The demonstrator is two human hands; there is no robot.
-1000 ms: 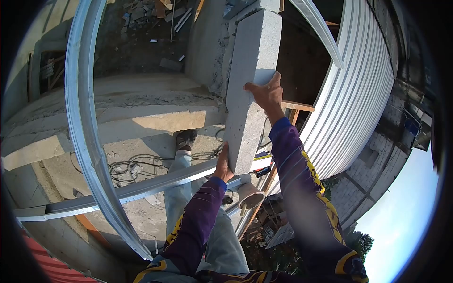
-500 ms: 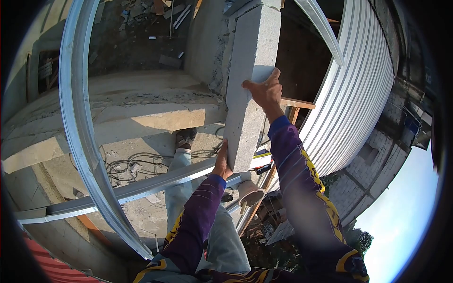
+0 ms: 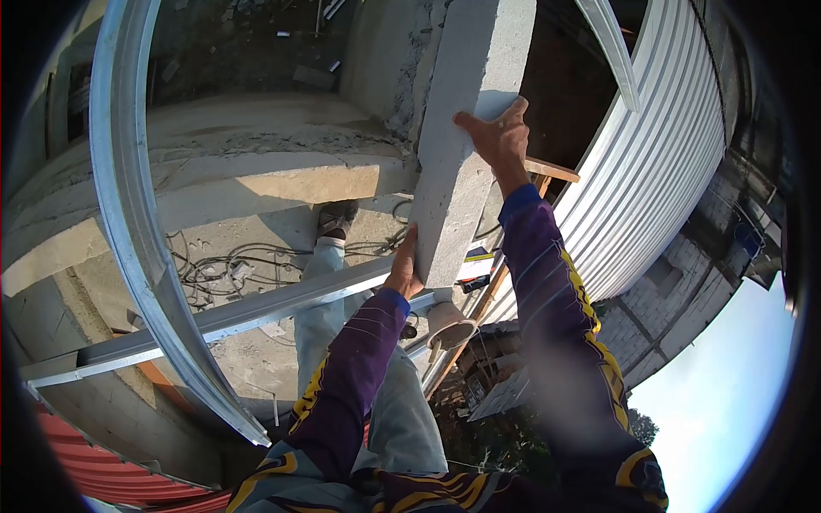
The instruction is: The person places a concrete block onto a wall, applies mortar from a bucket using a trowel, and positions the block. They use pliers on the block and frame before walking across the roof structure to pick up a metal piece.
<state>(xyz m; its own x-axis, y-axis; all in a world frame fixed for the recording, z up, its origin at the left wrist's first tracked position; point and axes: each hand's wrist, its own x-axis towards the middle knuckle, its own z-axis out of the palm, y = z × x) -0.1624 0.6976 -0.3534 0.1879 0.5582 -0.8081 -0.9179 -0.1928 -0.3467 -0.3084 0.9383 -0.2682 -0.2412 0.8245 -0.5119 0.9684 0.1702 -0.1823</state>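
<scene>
A long, pale grey concrete block (image 3: 453, 184) stretches away from me on top of the rough wall. My left hand (image 3: 404, 267) is closed against the left side of its near end, with the lower fingers hidden. Farther along, my right hand (image 3: 500, 141) grips the block from the right, thumb over the top face and the other fingers partly out of sight. Below the near end, a bucket (image 3: 451, 325) with a stick-like handle in it stands beside a wooden post.
Steel channels (image 3: 128, 171) cross at the left and below my arms. Corrugated white roofing (image 3: 641, 162) lies at the right. Dark cables (image 3: 231, 265) coil on the concrete floor near my shoe (image 3: 336, 220). A concrete ledge (image 3: 299, 184) runs left from the wall.
The whole view has shifted, so the floor, bucket and block sit higher in the picture. Both hands keep about the same places on the block.
</scene>
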